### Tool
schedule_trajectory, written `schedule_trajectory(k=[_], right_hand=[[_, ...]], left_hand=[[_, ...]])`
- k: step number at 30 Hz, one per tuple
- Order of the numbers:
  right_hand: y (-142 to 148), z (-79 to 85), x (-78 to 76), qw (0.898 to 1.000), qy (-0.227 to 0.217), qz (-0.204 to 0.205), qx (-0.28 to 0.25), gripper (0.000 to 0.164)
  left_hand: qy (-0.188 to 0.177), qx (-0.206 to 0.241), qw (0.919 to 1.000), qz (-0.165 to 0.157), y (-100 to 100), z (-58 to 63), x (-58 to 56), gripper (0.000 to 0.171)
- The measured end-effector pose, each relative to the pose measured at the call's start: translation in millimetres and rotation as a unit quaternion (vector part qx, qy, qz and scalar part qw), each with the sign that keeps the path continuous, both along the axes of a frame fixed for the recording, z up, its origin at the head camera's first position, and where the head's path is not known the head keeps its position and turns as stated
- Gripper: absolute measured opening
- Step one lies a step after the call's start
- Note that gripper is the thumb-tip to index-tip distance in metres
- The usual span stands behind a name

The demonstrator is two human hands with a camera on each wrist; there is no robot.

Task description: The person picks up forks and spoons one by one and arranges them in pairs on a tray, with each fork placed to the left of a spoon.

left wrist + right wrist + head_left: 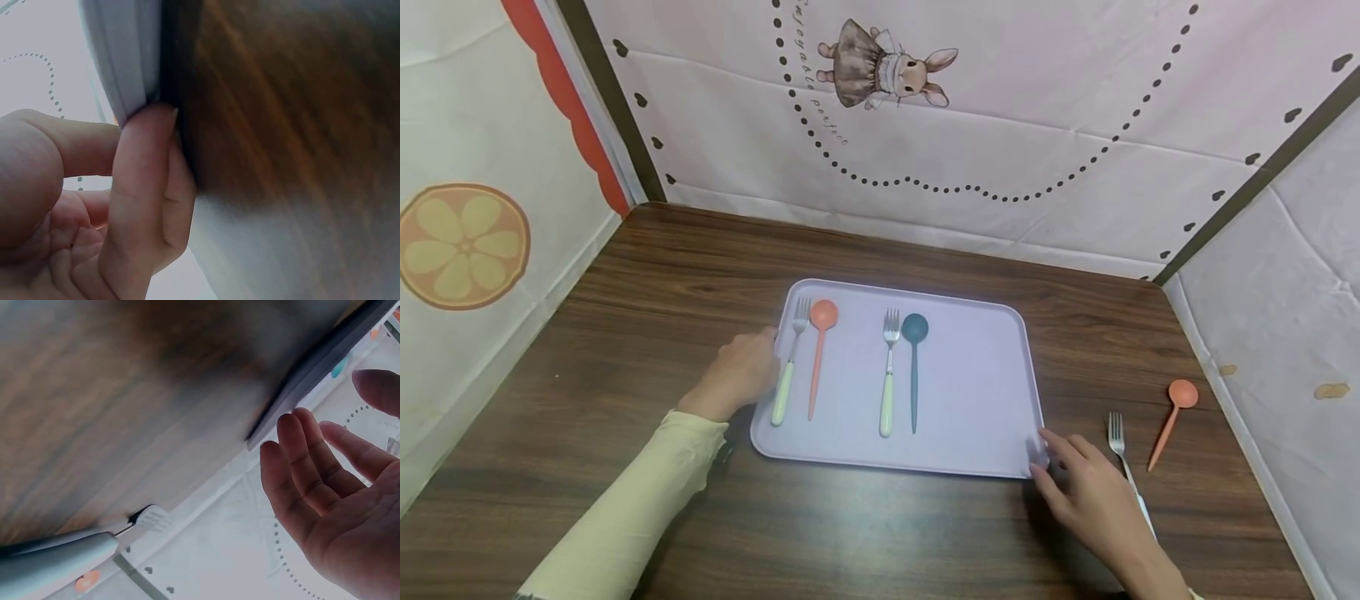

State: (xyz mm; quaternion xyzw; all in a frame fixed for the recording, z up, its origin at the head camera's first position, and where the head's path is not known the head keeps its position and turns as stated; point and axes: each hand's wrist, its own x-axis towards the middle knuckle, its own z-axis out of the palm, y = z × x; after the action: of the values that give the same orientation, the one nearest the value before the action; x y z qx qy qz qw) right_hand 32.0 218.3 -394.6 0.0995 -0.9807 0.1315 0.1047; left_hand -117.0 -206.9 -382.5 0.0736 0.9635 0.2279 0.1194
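Observation:
A pale lilac tray [977,375] lies on the brown table. On its left part are a green-handled fork [783,390] and a coral spoon [823,317]; around its middle are another green-handled fork [887,404] and a dark teal spoon [914,329]. My left hand [737,375] pinches the tray's left edge, with thumb and fingers at the rim [128,56] in the left wrist view. At the near right corner, my right hand [1093,500] has its fingers extended and thumb apart, fingertips right at the rim. The right wrist view shows the palm [369,531] holding nothing.
Right of the tray, a fork [1117,437] with a pale handle lies on the table, partly behind my right hand. Beyond it rests a coral spoon [1182,394]. Printed cloth walls [1000,83] border the table at the back and both sides.

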Motion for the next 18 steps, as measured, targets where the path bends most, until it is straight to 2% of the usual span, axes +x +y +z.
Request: schedule_trajectory(k=[5, 11, 18], right_hand=[[5.8, -2.5, 3.2, 1.0, 0.01, -0.005, -0.006, 0.047], [16.2, -2.4, 9.3, 1.0, 0.002, -0.018, -0.012, 0.05], [30.9, -8.3, 18.8, 0.999, 0.033, -0.015, -0.009, 0.052]], left_hand=[[0.003, -0.001, 1.0, -0.002, -0.5, 0.0, 0.2, 0.033], [0.005, -0.002, 1.0, -0.003, -0.6, -0.8, 0.0, 0.032], [0.008, -0.008, 0.9999, -0.008, -0.6, -1.6, -0.1, 0.032]])
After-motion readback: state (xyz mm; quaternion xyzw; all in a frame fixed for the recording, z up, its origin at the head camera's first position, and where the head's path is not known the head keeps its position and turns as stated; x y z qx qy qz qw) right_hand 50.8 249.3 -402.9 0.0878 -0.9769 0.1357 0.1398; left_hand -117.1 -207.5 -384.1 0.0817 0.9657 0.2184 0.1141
